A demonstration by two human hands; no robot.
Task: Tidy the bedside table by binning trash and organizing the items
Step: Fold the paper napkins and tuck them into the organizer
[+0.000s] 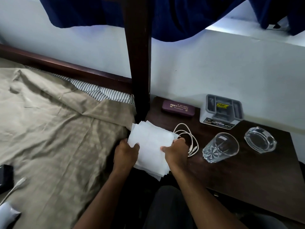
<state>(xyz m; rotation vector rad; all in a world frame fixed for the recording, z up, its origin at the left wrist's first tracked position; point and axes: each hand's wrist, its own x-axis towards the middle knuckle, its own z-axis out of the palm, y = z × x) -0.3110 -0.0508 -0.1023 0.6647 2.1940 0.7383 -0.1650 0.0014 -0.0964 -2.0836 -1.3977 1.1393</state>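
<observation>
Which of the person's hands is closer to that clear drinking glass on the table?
Right. The right hand grips the white paper stack just left of the clear faceted drinking glass; the left hand is beyond the stack.

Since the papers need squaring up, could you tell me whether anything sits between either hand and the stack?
Nothing does: the left hand and right hand already grip the paper stack by its sides.

The dark device [5, 178] is cut off by the left edge.
</observation>
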